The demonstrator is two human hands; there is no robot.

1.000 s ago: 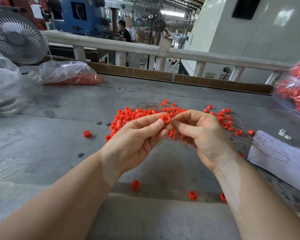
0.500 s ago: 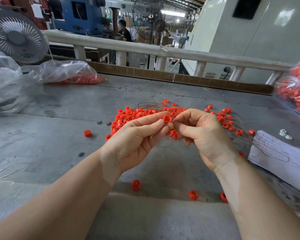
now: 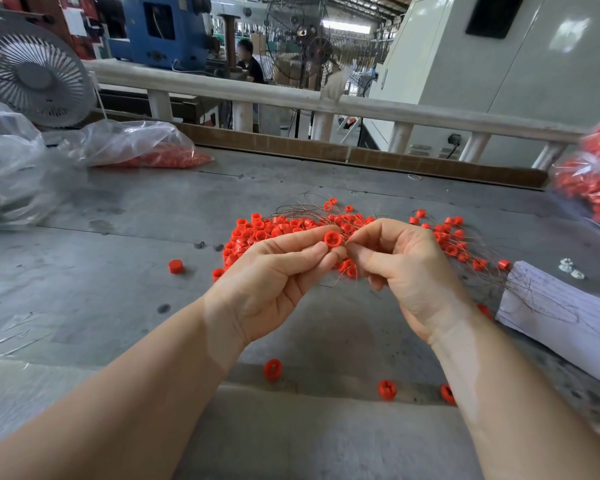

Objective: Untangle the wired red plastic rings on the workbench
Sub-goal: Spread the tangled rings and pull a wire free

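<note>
A pile of red plastic rings (image 3: 267,230) tangled with thin brown wires (image 3: 302,209) lies mid-bench on the grey workbench (image 3: 118,289). More wired rings (image 3: 461,247) trail off to the right. My left hand (image 3: 274,275) pinches one red ring (image 3: 333,239) between thumb and forefinger, held above the pile. My right hand (image 3: 399,261) is right beside it, fingertips pinching a thin wire at the ring. Under both hands, several more rings (image 3: 347,266) hang on wires.
Loose rings lie near the front edge (image 3: 272,370), (image 3: 386,389) and one at the left (image 3: 175,266). Plastic bags of red parts sit at back left (image 3: 142,147) and right (image 3: 593,181). A white paper (image 3: 561,317) lies right; a fan (image 3: 32,74) stands back left.
My hands have parted slightly. The ring in my left hand has turned so that its open face shows more, and my right fingertips have shifted a little to the right of it.
</note>
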